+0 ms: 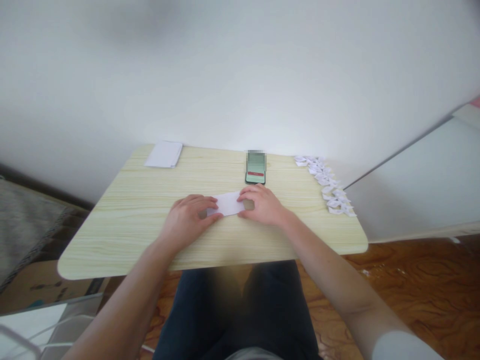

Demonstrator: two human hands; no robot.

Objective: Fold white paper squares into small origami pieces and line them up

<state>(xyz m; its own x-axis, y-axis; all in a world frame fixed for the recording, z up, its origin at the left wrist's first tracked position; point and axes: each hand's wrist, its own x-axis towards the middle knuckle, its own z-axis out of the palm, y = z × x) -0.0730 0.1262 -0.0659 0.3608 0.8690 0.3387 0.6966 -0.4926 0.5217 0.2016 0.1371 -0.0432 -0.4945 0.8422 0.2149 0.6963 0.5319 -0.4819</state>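
Observation:
A small rectangle of white paper [227, 204], wider than it is deep, is held between my two hands near the middle of the table. My left hand [189, 216] grips its left end, thumb at the near edge and fingers at the far edge. At the right end, my right hand [261, 205] pinches the paper in the same way. Whether the paper is folded in layers I cannot tell. Just beyond my right hand lies a phone [256, 167] with a lit, partly blurred screen.
A stack of white paper sheets [163, 154] lies at the table's far left corner. Several small folded white paper pieces [330, 185] line the right edge. The pale wooden table [123, 220] stands against a white wall [225, 75]. A cardboard box [48, 285] is below left.

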